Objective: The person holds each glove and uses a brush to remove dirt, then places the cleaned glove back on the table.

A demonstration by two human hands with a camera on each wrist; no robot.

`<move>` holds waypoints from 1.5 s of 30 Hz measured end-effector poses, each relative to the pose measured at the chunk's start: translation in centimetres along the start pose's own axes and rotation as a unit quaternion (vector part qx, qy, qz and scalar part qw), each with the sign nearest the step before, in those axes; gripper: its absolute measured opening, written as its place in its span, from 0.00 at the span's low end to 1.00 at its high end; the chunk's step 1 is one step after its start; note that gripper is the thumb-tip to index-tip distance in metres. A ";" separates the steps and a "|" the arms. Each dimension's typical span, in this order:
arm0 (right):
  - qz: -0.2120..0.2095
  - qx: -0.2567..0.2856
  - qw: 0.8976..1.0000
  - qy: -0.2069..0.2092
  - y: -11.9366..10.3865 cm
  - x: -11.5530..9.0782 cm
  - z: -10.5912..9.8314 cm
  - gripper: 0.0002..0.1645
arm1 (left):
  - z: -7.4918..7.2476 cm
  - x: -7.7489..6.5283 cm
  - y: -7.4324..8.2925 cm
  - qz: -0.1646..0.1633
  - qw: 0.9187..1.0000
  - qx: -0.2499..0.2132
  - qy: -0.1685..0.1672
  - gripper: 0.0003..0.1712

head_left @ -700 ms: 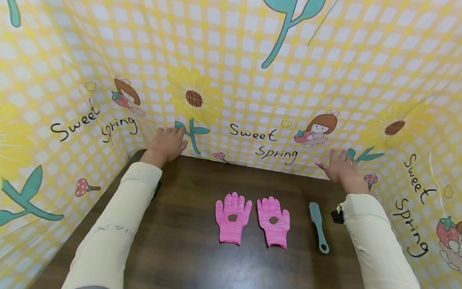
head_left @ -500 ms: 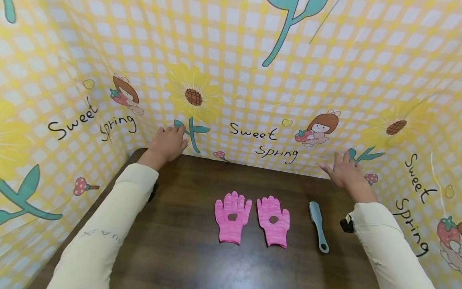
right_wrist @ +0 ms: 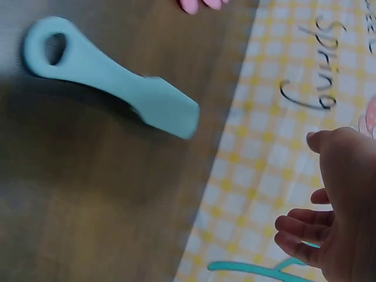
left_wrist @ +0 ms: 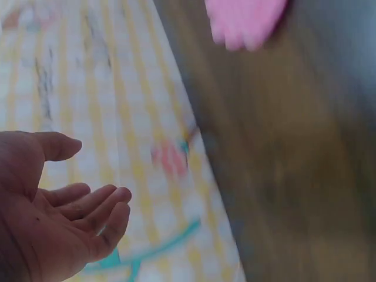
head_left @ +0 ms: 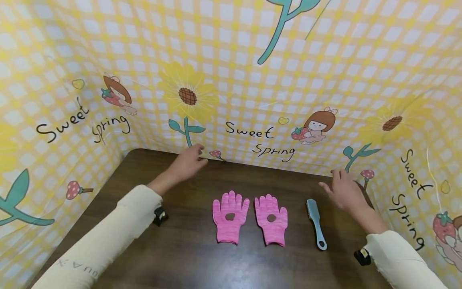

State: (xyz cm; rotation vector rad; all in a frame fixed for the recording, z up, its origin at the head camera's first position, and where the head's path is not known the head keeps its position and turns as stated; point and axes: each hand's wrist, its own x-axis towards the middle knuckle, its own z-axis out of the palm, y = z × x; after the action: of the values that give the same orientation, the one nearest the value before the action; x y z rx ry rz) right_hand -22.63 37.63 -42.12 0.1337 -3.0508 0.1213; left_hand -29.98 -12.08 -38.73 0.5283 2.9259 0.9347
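Two pink knitted gloves, a left one [head_left: 229, 224] and a right one [head_left: 272, 228], lie flat side by side on the dark wooden table [head_left: 187, 249], fingers pointing at the back. Each has a brown patch in its middle. To their right lies a blue-grey brush [head_left: 315, 222], bristles facing left, with a hole in its handle end [right_wrist: 56, 50]. My left hand [head_left: 185, 162] is over the table's back edge, fingers loosely bent, holding nothing. My right hand [head_left: 344, 190] hovers near the back right corner beyond the brush, also holding nothing, its thumb spread apart.
A yellow checked cloth [head_left: 252, 92] with flowers and lettering hangs as a wall behind the table and on both sides. A dark wrist camera [head_left: 160, 216] sits on the left wrist and another camera [head_left: 362, 257] on the right one.
My left hand has moved right and down from the cloth along the back edge. My right hand has come down and back toward the body. Gloves and brush stay where they lay.
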 end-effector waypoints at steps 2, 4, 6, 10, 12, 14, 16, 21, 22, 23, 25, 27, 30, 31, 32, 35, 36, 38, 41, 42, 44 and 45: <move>0.000 0.010 1.000 -0.003 -0.3 -0.9 0.4 0.41 | 1.6 -0.6 1.6 0.008 1.000 -0.029 -0.005 0.30; 0.005 0.026 1.000 -0.015 -0.7 -1.8 0.9 0.42 | 3.4 -1.2 3.3 0.012 0.999 -0.050 -0.011 0.29; 0.009 0.043 0.999 -0.032 -1.1 -2.8 1.4 0.43 | 5.5 -1.8 5.0 0.009 0.997 -0.076 -0.023 0.29; 0.008 0.062 0.996 -0.056 -2.1 -4.6 2.6 0.46 | 9.5 -3.0 7.9 0.008 0.993 -0.103 -0.057 0.29; 0.001 0.061 0.996 -0.058 -2.5 -5.5 3.2 0.46 | 11.3 -3.6 9.0 0.007 0.991 -0.105 -0.077 0.31; -0.005 0.057 0.997 -0.052 -2.9 -6.3 3.8 0.45 | 12.9 -4.0 9.8 0.011 0.991 -0.096 -0.091 0.33; -0.010 0.058 0.997 -0.047 -3.1 -6.9 4.3 0.45 | 14.4 -4.3 10.4 0.006 0.991 -0.087 -0.104 0.36; 0.004 0.065 0.996 -0.064 -3.5 -7.8 5.2 0.45 | 17.2 -5.0 11.8 -0.043 0.991 -0.063 -0.113 0.46; 0.011 0.067 0.996 -0.065 -3.5 -7.9 5.4 0.45 | 17.8 -5.0 12.0 -0.044 0.992 -0.052 -0.104 0.47; 0.018 0.068 0.995 -0.068 -3.6 -8.0 5.7 0.45 | 18.3 -5.1 12.2 -0.045 0.994 -0.045 -0.093 0.47; 0.033 0.063 0.995 -0.067 -3.7 -8.1 6.2 0.44 | 19.4 -5.1 12.6 -0.046 0.996 -0.039 -0.070 0.45; 0.044 0.053 0.996 -0.055 -3.9 -8.2 6.7 0.44 | 20.6 -5.0 12.8 -0.041 0.998 -0.019 -0.044 0.42; 0.070 0.052 0.995 -0.050 -4.5 -8.1 7.2 0.44 | 22.0 -4.7 13.0 -0.044 0.999 0.016 -0.017 0.42; 0.080 0.054 0.994 -0.050 -4.6 -8.0 7.3 0.44 | 22.3 -4.5 12.9 -0.044 0.998 0.033 -0.007 0.43; 0.092 0.057 0.993 -0.051 -4.8 -7.9 7.4 0.44 | 22.7 -4.4 12.9 -0.045 0.998 0.050 0.000 0.45; 0.124 0.069 0.988 -0.063 -5.1 -7.7 7.5 0.43 | 23.4 -3.9 13.0 -0.049 0.995 0.082 0.015 0.49; 0.131 0.070 0.987 -0.067 -5.1 -7.7 7.6 0.43 | 23.6 -3.8 13.1 -0.052 0.995 0.087 0.018 0.49; 0.143 0.073 0.984 -0.073 -5.1 -7.6 7.7 0.42 | 24.0 -3.6 13.2 -0.060 0.994 0.086 0.021 0.50; 0.154 0.078 0.982 -0.081 -5.0 -7.5 7.9 0.42 | 24.5 -3.2 13.5 -0.082 0.994 0.071 0.020 0.51; 0.157 0.080 0.981 -0.082 -5.0 -7.5 8.0 0.42 | 24.7 -3.1 13.6 -0.090 0.994 0.067 0.016 0.52; 0.163 0.080 0.980 -0.084 -4.9 -7.4 8.2 0.42 | 25.0 -2.9 13.7 -0.105 0.992 0.067 0.011 0.53; 0.163 0.080 0.980 -0.085 -4.9 -7.3 8.3 0.42 | 25.2 -2.9 13.8 -0.111 0.991 0.071 0.007 0.53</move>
State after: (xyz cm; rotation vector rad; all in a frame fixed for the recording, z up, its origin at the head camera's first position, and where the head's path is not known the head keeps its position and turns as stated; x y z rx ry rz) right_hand -15.58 32.70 -50.69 -0.3671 -3.2020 0.3951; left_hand -19.83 11.57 -51.74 0.1936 2.9971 0.7123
